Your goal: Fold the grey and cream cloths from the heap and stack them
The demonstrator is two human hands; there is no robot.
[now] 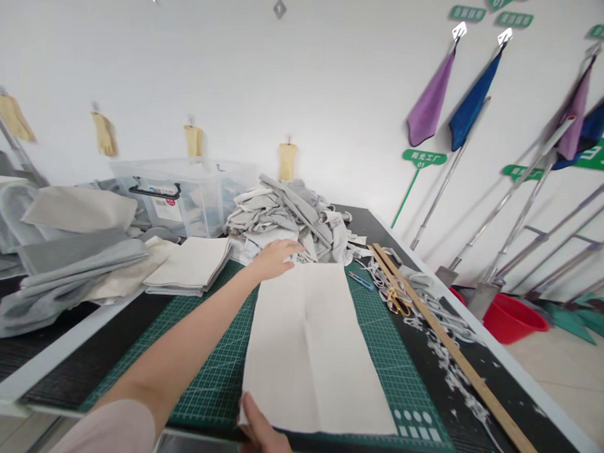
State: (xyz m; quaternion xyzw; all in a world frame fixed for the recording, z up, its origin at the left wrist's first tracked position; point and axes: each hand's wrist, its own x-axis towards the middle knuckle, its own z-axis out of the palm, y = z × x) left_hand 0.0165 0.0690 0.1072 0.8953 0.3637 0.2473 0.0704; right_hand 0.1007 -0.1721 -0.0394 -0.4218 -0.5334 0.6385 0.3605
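A white cloth (321,347) with a crease down its middle lies flat on a green cutting mat (210,383). My left hand (275,259) reaches over its far left corner, fingers stretched out and apart, close to the heap of grey and white fabric pieces (287,212). At the near left corner, my right hand (267,432) pinches the cloth's edge, thumb on top; its other fingers are mostly hidden beneath. A stack of folded white cloths (187,265) sits left of the mat. Blue-handled snips (360,280) rest on the mat's far right part.
A long wooden strip (456,353) runs along the table's right side, beside fabric scraps and yellow-handled scissors (393,300). Grey fabric (80,257) is piled at left, before a clear plastic bin (183,194). A red bucket (515,319) stands on the floor at right.
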